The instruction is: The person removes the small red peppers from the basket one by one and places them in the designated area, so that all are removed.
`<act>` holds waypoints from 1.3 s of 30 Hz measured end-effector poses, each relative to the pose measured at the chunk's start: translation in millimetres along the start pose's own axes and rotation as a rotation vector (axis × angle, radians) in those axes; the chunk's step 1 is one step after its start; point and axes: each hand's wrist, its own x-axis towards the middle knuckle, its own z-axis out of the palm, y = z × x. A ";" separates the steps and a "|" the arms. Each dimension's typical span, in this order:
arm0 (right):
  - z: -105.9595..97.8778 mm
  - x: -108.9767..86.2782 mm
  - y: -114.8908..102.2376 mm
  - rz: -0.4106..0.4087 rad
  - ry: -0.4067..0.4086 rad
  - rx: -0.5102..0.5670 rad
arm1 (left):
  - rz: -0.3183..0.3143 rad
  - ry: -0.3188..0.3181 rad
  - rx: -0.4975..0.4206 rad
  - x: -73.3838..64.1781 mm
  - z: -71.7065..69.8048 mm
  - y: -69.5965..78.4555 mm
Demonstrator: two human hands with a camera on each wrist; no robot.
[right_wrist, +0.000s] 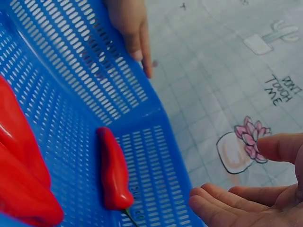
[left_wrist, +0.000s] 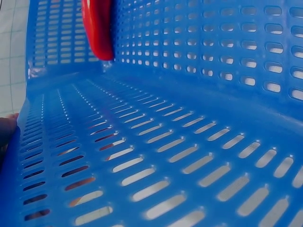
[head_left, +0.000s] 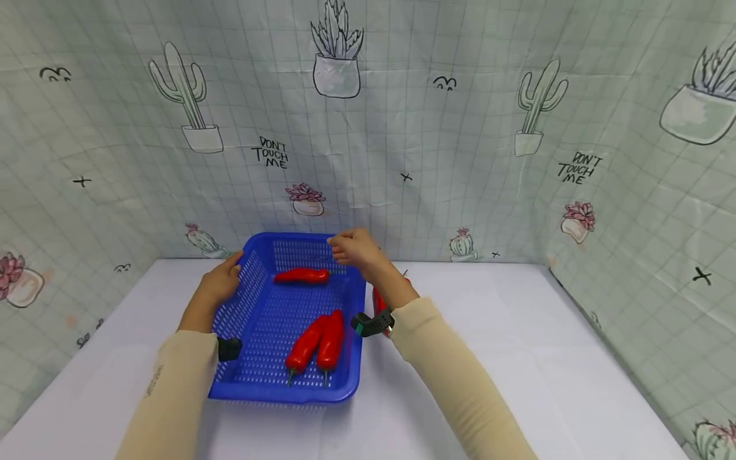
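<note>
Plainly, the left hand (head_left: 221, 283) had its grip round the left rim of a blue perforated plastic basket (head_left: 282, 392), left of centre in the head frame. Three glossy red peppers (head_left: 330, 342) lay inside; more red (head_left: 378, 301), partly behind the right forearm (head_left: 392, 284), showed outside, unseen in the right wrist view. That view showed the right hand (right_wrist: 251, 203) with its grip released, lower right, thumb and fingers apart. The pale gridded cloth (head_left: 402, 115) read "DON'T TOUCH ME"; the left sleeve's (head_left: 172, 383) lettering was unreadable.
</note>
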 end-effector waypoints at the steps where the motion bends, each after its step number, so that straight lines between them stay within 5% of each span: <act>1: 1.7 0.0 1.9 0.008 0.001 0.000 | 0.001 0.000 -0.001 -0.4 1.2 0.0; 17: 36.8 10.9 0.2 0.014 0.008 -0.055 | -0.008 -0.015 -0.006 -5.1 -11.1 1.1; 29: 51.7 12.6 25.0 0.052 0.021 -0.091 | -0.019 -0.003 -0.034 -0.8 9.3 4.5; 39: 72.1 19.4 13.9 0.067 0.018 -0.101 | -0.021 0.027 -0.031 -3.1 1.9 3.5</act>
